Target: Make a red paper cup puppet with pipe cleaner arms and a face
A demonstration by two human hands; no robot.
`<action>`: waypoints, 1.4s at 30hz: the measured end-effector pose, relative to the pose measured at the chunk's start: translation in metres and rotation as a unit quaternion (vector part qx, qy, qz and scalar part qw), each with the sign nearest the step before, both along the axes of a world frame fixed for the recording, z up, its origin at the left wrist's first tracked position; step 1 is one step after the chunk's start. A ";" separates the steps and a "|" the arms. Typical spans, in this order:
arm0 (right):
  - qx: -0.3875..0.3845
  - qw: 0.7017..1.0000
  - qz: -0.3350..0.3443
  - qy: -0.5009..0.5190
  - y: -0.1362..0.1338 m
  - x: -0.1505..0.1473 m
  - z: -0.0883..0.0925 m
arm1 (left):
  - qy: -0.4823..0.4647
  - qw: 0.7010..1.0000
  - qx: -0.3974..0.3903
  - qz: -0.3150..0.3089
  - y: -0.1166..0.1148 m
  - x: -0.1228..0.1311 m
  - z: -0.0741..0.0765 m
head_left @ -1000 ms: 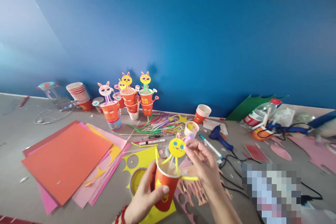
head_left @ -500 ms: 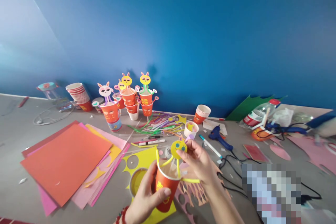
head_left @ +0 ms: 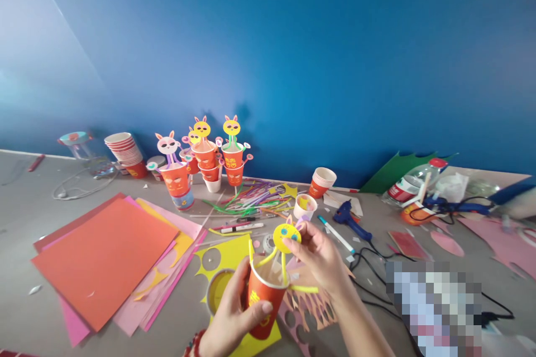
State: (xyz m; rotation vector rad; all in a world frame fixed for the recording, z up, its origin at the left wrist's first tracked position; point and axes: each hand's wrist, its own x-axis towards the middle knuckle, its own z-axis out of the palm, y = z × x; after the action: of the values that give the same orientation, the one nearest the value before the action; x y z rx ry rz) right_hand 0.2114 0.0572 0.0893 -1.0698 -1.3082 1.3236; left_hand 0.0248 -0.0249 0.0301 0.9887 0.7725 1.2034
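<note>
My left hand (head_left: 240, 307) wraps around a red paper cup (head_left: 263, 298), its thumb across the front. Yellow pipe cleaners (head_left: 305, 289) rise from inside the cup and stick out at its sides. On top of them sits a round yellow paper face (head_left: 285, 238) with blue eyes and pink ears. My right hand (head_left: 318, 259) pinches this face at its right edge, thumb in front and fingers behind. A yellow sheet with cut-out holes (head_left: 230, 251) and a roll of tape (head_left: 218, 293) lie beneath and left of the cup.
Finished cup figures (head_left: 176, 175) stand by the blue wall, near stacked cups (head_left: 125, 150). Coloured paper sheets (head_left: 104, 256) lie left. Loose pipe cleaners (head_left: 259, 195), a blue glue gun (head_left: 349, 220) with black cable, a marker (head_left: 335, 232) and a bottle (head_left: 412, 181) lie beyond and right.
The yellow face has turned slightly and shifted a little to the right between my right fingers. My left hand and the cup stay nearly still.
</note>
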 end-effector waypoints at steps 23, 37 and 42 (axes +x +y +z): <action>-0.015 1.000 -0.008 -0.024 -0.003 -0.002 -0.001 | -0.009 1.000 0.012 -0.001 -0.002 -0.001 -0.010; 0.026 0.999 0.003 0.033 -0.006 0.004 -0.005 | 0.026 0.999 0.018 0.016 0.000 0.001 -0.013; 0.143 0.989 0.010 0.037 -0.012 0.009 -0.007 | 0.048 0.997 0.063 0.014 0.000 0.000 -0.017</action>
State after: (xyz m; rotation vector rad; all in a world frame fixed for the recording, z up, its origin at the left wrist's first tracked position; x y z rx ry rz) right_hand 0.2202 0.0454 0.0818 -0.8042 -1.4073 1.1368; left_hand 0.0246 -0.0249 0.0130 1.1501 0.7953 1.2472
